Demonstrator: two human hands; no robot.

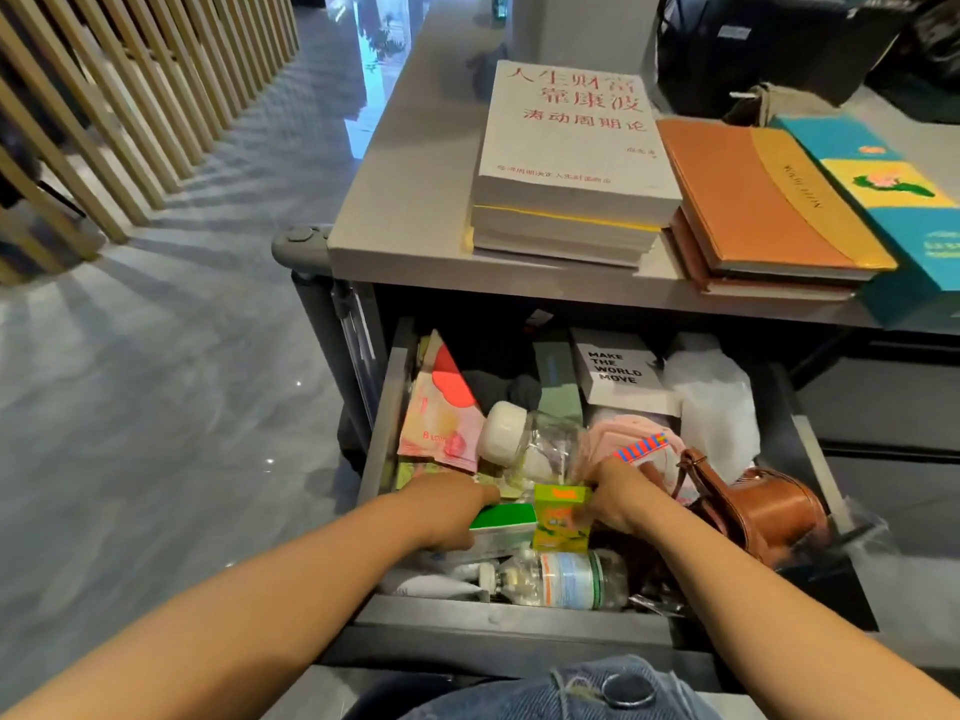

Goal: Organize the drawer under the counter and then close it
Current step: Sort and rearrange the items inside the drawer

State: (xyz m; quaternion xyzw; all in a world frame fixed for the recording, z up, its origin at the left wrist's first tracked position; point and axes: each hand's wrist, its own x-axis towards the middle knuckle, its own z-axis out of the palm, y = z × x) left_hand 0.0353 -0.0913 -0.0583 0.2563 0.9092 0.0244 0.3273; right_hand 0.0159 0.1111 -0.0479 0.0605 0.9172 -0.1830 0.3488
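- The grey counter (pixel 415 200) carries stacked books (pixel 571 163); the drawer (pixel 387 407) beneath it stands pulled out.
- My left hand (pixel 452 506) lies over a green-and-white box (pixel 506 518); I cannot tell whether those fingers grip it.
- My right hand (pixel 618 496) has its fingers curled on the yellow-green carton (pixel 561 517) between my hands.
- Just beyond my fingertips lies a clear bottle (pixel 524 439).
- The contents are jumbled: I judge the sorting hardly begun, and the closing is left to do.

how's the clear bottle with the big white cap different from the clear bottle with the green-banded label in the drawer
The clear white-capped bottle shows no label, while the clear green-banded bottle has a pale printed label wrapped round it. The white-capped bottle lies in the middle of the grey drawer with its broad cap pointing left. The green-banded bottle lies near the drawer's front wall. Both are see-through and lie on their sides.
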